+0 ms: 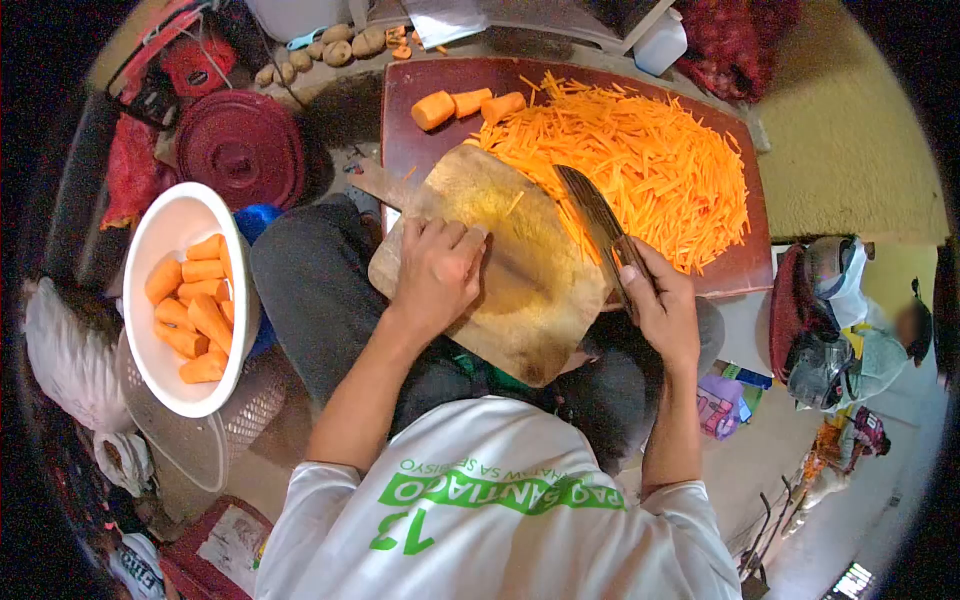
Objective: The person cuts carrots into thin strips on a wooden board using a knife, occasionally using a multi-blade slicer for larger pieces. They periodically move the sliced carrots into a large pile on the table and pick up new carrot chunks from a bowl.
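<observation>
A worn wooden cutting board (pixel 535 335) lies across my lap, its handle pointing to the upper left. My left hand (pixel 437 272) rests on the board with its fingers curled in; whatever may be under them is hidden. In my right hand (pixel 660 308) is a knife (pixel 592 212) with a broad dark blade, held over the board's right edge. The blade points up and left, beside a big heap of shredded carrot (pixel 650 160). That heap covers much of a reddish-brown tabletop (pixel 408 100), and some shreds lie against the board. Several peeled carrot pieces (pixel 433 110) sit at the table's upper left.
On my left a white basin (pixel 140 330) holds several peeled carrots (pixel 205 318). Behind it stands a dark red lidded bucket (pixel 240 148). Potatoes (pixel 338 50) line the floor beyond the table. Bags and a helmet-like item (pixel 825 380) are at the right.
</observation>
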`<state>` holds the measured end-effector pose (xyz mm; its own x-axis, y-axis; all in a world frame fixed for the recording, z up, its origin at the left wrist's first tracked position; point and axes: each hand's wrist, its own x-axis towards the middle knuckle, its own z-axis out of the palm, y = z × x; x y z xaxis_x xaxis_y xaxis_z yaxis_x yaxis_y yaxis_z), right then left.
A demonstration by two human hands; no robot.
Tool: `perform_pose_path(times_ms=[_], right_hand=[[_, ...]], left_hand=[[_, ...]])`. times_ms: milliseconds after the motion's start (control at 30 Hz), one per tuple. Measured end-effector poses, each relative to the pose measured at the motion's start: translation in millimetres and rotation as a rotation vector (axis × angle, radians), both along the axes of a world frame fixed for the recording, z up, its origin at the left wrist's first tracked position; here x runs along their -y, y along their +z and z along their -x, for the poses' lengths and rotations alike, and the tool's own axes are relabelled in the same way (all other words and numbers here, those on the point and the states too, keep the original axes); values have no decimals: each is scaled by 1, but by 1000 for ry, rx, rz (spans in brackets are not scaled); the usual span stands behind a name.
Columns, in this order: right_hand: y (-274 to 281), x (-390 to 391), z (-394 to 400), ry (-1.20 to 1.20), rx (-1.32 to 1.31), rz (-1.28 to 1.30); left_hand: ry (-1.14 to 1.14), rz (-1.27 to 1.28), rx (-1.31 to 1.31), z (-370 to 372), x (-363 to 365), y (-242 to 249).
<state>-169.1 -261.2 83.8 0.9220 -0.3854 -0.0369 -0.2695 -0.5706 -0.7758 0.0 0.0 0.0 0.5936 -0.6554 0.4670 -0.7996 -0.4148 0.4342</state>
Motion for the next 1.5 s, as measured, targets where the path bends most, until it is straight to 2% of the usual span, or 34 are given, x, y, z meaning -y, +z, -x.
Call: perform_pose_path(times_ms=[67, 167, 300, 400, 500, 533, 633, 667, 767, 833, 933, 1033, 1133, 1267, 1367, 1500], right_hand=[[-1, -10, -2, -97, -23, -135], [1, -18, -3, -110, -190, -468], [-18, -34, -15, 118, -33, -294], [-13, -29, -18, 21, -17, -137], [-4, -20, -18, -28, 52, -138], [-2, -17, -18, -62, 42, -222], [12, -9, -21, -74, -18, -243], [9, -4, -26, -20, 69, -149], [18, 5, -45, 81, 136, -101], [12, 9, -55, 89, 108, -203], [3, 18, -73, 116, 69, -219], [-2, 21, -64, 123, 96, -279], [-10, 32, -53, 16, 127, -430], [-18, 49, -50, -132, 63, -636], [-7, 51, -54, -156, -8, -635], [-12, 30, -57, -71, 199, -615]], left_hand=[[1, -11, -19, 0, -2, -4], [-12, -18, -5, 1, 6, 5], [-56, -46, -12, 2, 9, 11], [-86, -25, -23, 2, 8, 12], [-107, 54, -37, 6, 9, 17], [-111, 79, -41, 5, 11, 18], [-132, 121, -119, 4, 10, 18], [-147, 114, -181, 0, 9, 18], [-166, -9, -322, -14, 6, 36], [-167, -58, -358, -26, 10, 46], [-160, -1, -299, -55, 21, 50], [-189, -88, -136, -100, 38, 47], [-219, -29, -28, -131, 66, 45], [-92, -214, 99, -141, 89, 43], [-47, -245, 186, -148, 103, 28], [-87, -246, 228, -163, 105, 3]])
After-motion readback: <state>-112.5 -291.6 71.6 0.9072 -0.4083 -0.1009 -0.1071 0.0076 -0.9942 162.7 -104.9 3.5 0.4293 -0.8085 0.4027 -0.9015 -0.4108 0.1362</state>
